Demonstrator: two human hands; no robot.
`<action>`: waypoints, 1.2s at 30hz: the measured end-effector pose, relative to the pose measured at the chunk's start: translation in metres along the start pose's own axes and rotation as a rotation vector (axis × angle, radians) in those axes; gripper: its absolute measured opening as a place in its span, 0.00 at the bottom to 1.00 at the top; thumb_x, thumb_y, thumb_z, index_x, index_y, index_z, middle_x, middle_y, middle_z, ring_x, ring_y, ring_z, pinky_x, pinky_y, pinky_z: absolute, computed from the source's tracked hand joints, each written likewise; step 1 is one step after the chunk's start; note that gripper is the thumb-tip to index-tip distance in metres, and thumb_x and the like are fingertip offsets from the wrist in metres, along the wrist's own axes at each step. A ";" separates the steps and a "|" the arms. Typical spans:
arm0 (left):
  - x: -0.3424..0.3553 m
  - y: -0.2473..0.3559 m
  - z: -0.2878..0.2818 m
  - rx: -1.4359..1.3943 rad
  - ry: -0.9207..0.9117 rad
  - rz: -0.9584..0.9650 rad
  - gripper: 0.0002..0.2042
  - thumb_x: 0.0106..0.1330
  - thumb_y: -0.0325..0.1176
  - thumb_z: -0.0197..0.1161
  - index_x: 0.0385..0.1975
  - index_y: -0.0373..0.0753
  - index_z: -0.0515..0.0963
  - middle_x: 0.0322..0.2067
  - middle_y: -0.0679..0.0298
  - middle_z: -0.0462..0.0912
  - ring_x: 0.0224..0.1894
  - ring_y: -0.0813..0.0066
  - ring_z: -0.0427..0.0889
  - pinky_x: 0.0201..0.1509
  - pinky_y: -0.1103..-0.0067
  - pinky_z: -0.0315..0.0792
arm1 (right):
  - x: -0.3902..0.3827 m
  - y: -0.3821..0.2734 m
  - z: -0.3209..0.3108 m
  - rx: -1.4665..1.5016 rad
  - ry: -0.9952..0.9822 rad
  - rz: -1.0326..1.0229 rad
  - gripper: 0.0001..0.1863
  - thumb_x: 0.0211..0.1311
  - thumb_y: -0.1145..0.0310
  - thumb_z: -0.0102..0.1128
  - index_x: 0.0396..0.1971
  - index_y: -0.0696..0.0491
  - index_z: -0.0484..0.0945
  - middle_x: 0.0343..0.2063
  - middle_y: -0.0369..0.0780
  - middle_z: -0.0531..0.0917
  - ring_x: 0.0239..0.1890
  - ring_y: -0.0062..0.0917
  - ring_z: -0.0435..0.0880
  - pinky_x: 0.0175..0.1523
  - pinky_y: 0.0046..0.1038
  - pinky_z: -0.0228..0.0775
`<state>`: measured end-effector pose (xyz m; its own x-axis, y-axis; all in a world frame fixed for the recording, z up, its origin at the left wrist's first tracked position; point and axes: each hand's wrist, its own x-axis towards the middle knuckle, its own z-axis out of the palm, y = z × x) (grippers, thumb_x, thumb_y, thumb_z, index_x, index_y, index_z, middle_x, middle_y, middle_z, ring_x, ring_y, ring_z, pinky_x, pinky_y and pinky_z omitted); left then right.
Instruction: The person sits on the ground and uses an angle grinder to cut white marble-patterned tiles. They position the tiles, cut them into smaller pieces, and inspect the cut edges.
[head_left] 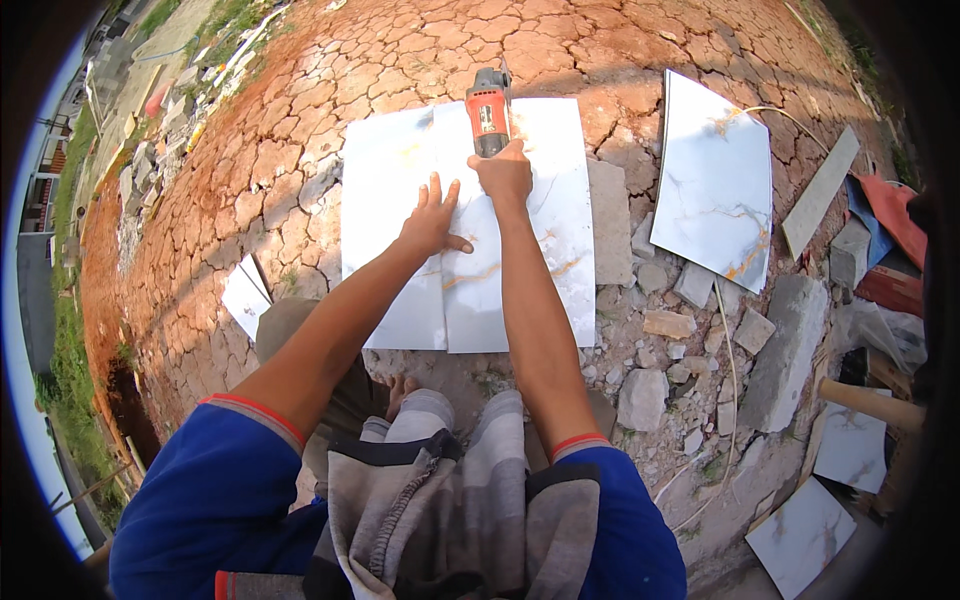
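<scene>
A white marble-patterned tile (390, 290) with gold veins lies on the ground ahead of me. A straight lengthwise line divides it from a second white, gold-veined section (560, 220); whether this is a full cut or two tiles side by side, I cannot tell. My right hand (505, 175) is closed around the rear of a red and black angle grinder (488, 115), which is over the far part of the tile. The grinder's disc shows only as a thin edge at its far right. My left hand (435, 222) rests on the tile near the line, fingers spread.
Another marble-patterned tile (715, 180) leans at the right, near a narrow grey strip (820, 195). Broken concrete (785, 355) and rubble lie below it, crossed by a pale cable (735, 390). A wooden handle (872, 404) juts in at right. Cracked red earth (240, 190) spreads left.
</scene>
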<state>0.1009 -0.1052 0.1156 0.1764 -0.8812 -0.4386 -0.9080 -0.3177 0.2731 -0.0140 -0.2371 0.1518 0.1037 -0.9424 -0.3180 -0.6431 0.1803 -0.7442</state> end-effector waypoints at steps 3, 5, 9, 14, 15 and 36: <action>0.000 0.000 -0.001 -0.005 0.009 0.009 0.74 0.29 0.60 0.86 0.81 0.53 0.45 0.79 0.39 0.35 0.79 0.32 0.44 0.74 0.50 0.65 | 0.007 0.000 0.003 -0.022 0.016 -0.007 0.40 0.44 0.52 0.77 0.53 0.62 0.73 0.44 0.57 0.87 0.48 0.49 0.88 0.54 0.42 0.80; 0.000 0.000 -0.001 -0.004 0.007 0.008 0.74 0.29 0.60 0.86 0.81 0.53 0.45 0.79 0.39 0.35 0.79 0.32 0.44 0.74 0.50 0.65 | 0.010 0.000 0.004 -0.034 0.027 -0.021 0.40 0.44 0.52 0.76 0.53 0.63 0.73 0.43 0.57 0.87 0.47 0.49 0.88 0.54 0.42 0.81; -0.001 -0.001 0.000 -0.004 0.008 0.009 0.73 0.30 0.60 0.86 0.81 0.53 0.45 0.79 0.39 0.35 0.79 0.32 0.45 0.74 0.51 0.65 | 0.012 0.001 0.005 -0.036 0.006 -0.002 0.40 0.43 0.52 0.76 0.53 0.63 0.73 0.44 0.56 0.87 0.48 0.48 0.89 0.54 0.41 0.81; -0.001 -0.001 0.002 -0.009 0.032 0.021 0.73 0.30 0.58 0.87 0.81 0.52 0.46 0.79 0.39 0.36 0.79 0.31 0.46 0.73 0.51 0.67 | 0.011 0.000 0.003 -0.041 -0.004 0.002 0.40 0.42 0.52 0.76 0.53 0.63 0.74 0.44 0.55 0.87 0.48 0.47 0.89 0.54 0.41 0.81; -0.002 -0.001 0.002 -0.011 0.046 0.025 0.72 0.30 0.57 0.88 0.81 0.51 0.47 0.79 0.39 0.36 0.79 0.31 0.46 0.71 0.51 0.69 | 0.010 -0.001 0.003 -0.045 -0.006 0.005 0.40 0.42 0.52 0.76 0.52 0.63 0.74 0.44 0.55 0.87 0.48 0.46 0.89 0.54 0.41 0.81; -0.002 0.000 -0.001 -0.013 0.033 0.018 0.72 0.30 0.59 0.86 0.81 0.53 0.46 0.79 0.39 0.37 0.79 0.31 0.46 0.75 0.52 0.64 | 0.002 -0.008 0.000 -0.070 -0.052 0.059 0.40 0.45 0.51 0.77 0.53 0.63 0.74 0.44 0.54 0.88 0.47 0.43 0.90 0.53 0.38 0.81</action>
<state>0.1008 -0.1038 0.1180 0.1729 -0.8978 -0.4050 -0.9062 -0.3061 0.2918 -0.0091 -0.2400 0.1571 0.1018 -0.9145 -0.3916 -0.7004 0.2137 -0.6810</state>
